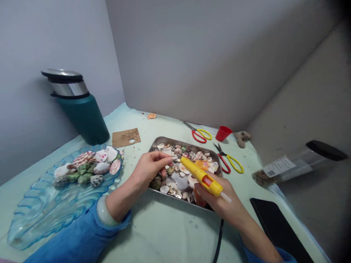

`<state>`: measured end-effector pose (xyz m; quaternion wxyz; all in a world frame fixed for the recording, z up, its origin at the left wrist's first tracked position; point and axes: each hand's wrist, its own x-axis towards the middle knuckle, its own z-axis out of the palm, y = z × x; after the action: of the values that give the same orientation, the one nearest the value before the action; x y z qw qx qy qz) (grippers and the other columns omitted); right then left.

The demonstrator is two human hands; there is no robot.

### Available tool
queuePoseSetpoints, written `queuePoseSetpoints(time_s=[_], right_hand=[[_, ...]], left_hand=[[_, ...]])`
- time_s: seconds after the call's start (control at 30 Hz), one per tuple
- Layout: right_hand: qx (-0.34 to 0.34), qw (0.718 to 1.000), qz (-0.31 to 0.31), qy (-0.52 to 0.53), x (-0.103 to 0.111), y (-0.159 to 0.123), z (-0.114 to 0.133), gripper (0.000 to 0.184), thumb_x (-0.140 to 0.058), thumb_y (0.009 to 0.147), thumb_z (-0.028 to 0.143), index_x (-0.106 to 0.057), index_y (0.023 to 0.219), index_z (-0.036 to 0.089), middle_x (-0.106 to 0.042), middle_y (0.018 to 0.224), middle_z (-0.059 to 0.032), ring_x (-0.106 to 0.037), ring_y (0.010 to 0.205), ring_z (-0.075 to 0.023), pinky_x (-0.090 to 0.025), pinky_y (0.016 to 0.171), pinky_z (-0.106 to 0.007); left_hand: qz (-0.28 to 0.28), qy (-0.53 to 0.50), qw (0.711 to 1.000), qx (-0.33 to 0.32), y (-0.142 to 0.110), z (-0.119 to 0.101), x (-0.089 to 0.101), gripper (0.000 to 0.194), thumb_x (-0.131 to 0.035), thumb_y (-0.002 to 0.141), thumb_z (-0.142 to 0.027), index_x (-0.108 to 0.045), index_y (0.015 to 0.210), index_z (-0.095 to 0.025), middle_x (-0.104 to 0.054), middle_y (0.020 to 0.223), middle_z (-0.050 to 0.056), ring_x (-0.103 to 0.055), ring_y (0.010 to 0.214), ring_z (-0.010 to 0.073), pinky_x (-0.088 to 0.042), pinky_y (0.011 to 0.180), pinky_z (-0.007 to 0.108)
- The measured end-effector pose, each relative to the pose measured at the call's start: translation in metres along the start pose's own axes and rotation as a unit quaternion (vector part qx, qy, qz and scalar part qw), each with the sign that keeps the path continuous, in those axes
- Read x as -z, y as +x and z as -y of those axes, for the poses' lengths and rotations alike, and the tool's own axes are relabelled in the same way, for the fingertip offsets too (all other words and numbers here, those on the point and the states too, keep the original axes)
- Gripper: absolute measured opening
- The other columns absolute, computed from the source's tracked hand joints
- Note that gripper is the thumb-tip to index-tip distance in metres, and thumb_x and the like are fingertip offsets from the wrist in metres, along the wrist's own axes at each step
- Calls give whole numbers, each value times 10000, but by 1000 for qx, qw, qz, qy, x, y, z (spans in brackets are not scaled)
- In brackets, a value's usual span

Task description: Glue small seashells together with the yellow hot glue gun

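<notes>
My right hand (pixel 219 195) is wrapped round a yellow hot glue gun (pixel 199 173), whose clear glue stick pokes out of the back end. Its front end points toward my left hand (pixel 149 168). The thumb and fingers of that hand are pinched together over the left part of a metal tray (pixel 161 140). A small greyish piece shows at the fingertips, too small to name. Many seashells (pixel 182 180) of mixed sizes fill the tray beneath both hands, some white, some brown or orange.
Left, a blue glass dish (pixel 49 215) bears shells and green stones, with a teal bottle (pixel 85 117) behind. Scissors (pixel 196 131), a second pair of scissors (pixel 227 159) and a red cup (pixel 223 133) lie beyond the tray. A black phone (pixel 276 226) and clear jar (pixel 296 164) are right.
</notes>
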<state>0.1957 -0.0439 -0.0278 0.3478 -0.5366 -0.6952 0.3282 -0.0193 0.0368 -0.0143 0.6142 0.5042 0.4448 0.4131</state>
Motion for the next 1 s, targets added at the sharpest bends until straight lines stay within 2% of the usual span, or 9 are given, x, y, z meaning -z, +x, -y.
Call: queuePoseSetpoints(time_s=[1.0], right_hand=[[24,999,6,-20,0,2,1,174,-500,905,337,-542,803,204,-580,693,-2,-504,610,-134,-405,591,-286]], left_hand=[[-6,-3,1000,3,-1,0,-1,209,-750,679,-283,-662,764,-112,-665,658,11,-465,399,33,-359,434,180]])
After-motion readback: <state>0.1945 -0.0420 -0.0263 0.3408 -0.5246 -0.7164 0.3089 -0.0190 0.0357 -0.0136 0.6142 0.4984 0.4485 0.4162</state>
